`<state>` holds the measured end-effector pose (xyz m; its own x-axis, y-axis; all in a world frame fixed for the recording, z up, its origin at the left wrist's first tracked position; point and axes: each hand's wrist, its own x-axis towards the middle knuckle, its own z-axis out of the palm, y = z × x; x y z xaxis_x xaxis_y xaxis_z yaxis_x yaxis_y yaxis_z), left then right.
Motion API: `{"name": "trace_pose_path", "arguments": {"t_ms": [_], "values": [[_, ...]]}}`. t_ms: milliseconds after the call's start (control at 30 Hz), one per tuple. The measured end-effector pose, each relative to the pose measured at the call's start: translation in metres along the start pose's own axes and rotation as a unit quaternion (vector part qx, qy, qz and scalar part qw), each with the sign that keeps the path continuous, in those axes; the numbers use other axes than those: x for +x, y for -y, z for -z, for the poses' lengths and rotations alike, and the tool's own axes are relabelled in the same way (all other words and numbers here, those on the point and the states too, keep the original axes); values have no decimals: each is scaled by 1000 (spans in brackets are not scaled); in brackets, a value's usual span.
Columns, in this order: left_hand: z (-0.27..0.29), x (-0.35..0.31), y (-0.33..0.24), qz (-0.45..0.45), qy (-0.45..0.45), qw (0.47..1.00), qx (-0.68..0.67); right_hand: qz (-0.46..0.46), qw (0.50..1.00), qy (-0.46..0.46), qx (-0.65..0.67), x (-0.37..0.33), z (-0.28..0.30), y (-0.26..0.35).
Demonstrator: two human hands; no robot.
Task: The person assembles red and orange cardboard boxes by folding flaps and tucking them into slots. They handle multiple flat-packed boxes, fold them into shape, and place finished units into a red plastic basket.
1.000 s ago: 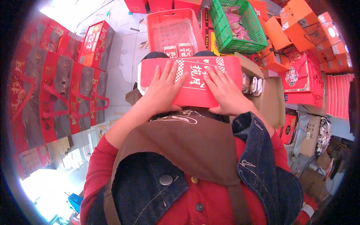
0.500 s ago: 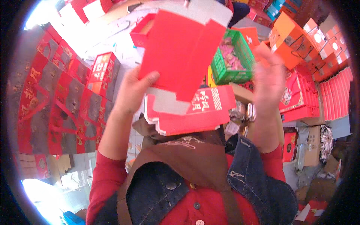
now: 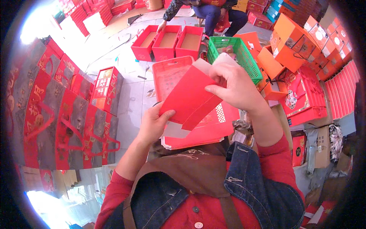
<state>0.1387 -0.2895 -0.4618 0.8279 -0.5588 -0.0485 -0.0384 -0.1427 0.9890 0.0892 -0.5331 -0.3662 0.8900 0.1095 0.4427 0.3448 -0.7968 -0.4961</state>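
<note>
Okay, so starting at the left hand (image 3: pixel 154 124): its thumb lies flat on top of the flat red carton (image 3: pixel 190 97) at the lower left edge, and the rest of the grip looks wrapped underneath, though I can't see those fingers. The right hand (image 3: pixel 237 84) is pinched on the carton's upper right edge, thumb against the red face and fingers curled by the pale end flap. So both are clamped on the same piece, held up tilted around the middle of the frame.

Handling-wise, I'd guess it's really light, thin card, springy rather than floppy. Smooth face, so probably a bit slidey. It's not fragile like glass, but I'd bet a hard squeeze mid-panel leaves a crease you don't want. Best hold IMO is right along the edges, thumb on top and fingers under, close to a fold line where it's stiffer. I'd stay off the pale flaps, they look like the bendy bits.

Just below is a stack of red cartons (image 3: pixel 206 136) over the person's lap. Further out there's a red plastic crate (image 3: pixel 173 61) behind the carton, a green basket (image 3: pixel 249 59) right of that, then three open red boxes (image 3: pixel 166 51) up top, with a co-worker's hand (image 3: pixel 162 26) at them.
</note>
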Motion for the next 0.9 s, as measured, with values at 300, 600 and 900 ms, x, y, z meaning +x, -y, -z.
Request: {"name": "trace_pose_path", "arguments": {"t_ms": [300,600,900], "values": [[28,27,36,82,444,834,-318,134,962,212,109,17,4,6],[-12,23,23,80,410,812,-409,137,934,277,177,28,8,10],[-17,30,27,49,188,922,-336,-98,881,-80,455,-29,-92,-27]]}}
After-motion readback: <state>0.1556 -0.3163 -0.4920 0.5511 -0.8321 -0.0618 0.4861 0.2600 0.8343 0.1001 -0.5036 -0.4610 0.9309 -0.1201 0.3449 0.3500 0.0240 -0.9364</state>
